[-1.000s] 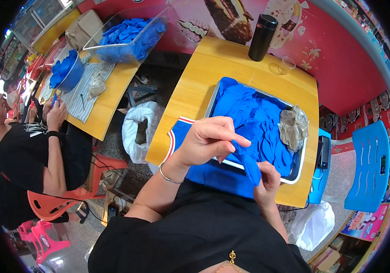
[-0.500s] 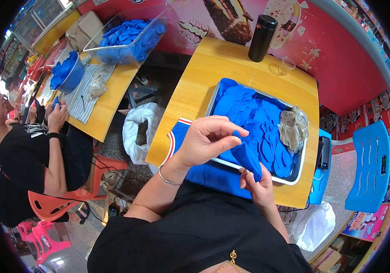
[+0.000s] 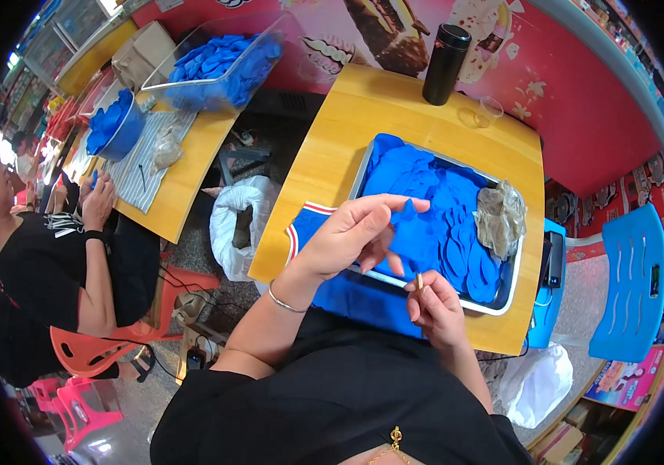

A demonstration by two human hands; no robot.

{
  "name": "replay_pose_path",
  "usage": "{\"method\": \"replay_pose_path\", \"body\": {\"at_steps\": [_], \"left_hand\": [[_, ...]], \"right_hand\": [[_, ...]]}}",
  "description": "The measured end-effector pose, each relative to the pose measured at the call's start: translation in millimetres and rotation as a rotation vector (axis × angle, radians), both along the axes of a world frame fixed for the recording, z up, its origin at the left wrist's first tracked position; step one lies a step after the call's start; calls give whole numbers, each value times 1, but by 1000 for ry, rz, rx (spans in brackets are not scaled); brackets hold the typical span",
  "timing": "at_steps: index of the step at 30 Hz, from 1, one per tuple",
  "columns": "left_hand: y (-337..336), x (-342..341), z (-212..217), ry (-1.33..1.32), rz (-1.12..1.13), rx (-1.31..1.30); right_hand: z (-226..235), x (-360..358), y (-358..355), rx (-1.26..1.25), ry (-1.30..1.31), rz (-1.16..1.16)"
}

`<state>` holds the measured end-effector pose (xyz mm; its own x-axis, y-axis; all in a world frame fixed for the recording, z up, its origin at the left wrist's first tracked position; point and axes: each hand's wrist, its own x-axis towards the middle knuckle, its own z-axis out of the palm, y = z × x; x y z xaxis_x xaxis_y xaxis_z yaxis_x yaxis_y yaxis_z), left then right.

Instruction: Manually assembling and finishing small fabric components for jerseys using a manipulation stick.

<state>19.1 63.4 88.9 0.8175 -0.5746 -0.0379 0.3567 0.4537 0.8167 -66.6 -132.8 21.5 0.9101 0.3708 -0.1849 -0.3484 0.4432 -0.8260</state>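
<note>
My left hand point(image 3: 351, 236) is over the near left side of a white-rimmed tray point(image 3: 513, 287). Its fingers are closed on a small blue piece point(image 3: 413, 234), thin and limp like cloth or rubber, which blends into the pile behind it. Lower and to the right, my right hand point(image 3: 438, 310) pinches a short, slim, brownish stick-like tool point(image 3: 419, 280); most of it is hidden by the fingers. Many flat blue pieces point(image 3: 460, 240) overlap in the tray. A crumpled translucent bag point(image 3: 501, 219) lies on its right side.
Behind the tray stand a black flask point(image 3: 447, 66) and a clear cup point(image 3: 488, 112). Blue cloth with red-white trim point(image 3: 301, 232) hangs at the table's near left. Leftward, a person point(image 3: 53, 263) works beside a blue bucket point(image 3: 124, 132) and a clear bin point(image 3: 227, 77). A blue chair point(image 3: 628, 283) stands right.
The blue piece, earlier stretched between both hands, is now with my left hand only. My left hand has turned and its fingers extended. My right hand has drawn apart, exposing the slim tool.
</note>
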Motion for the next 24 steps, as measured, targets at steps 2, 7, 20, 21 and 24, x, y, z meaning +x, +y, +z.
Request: {"method": "replay_pose_path", "body": {"at_steps": [2,7,20,21,24], "left_hand": [[1,1,-4,-6,2,49],[-7,19,-34,-699,221,59],[-23,0,-35,-322,362,-230],[-22,-1,-35,-322,360,-228],[-20,-5,-32,-319,345,-177]], "right_hand": [[1,1,-4,10,5,41],[3,-1,-6,93,43,169],[-7,-7,-7,-10,-87,11],[-6,-6,-6,-11,-70,26],[-4,-4,-4,-27,-52,43]]}}
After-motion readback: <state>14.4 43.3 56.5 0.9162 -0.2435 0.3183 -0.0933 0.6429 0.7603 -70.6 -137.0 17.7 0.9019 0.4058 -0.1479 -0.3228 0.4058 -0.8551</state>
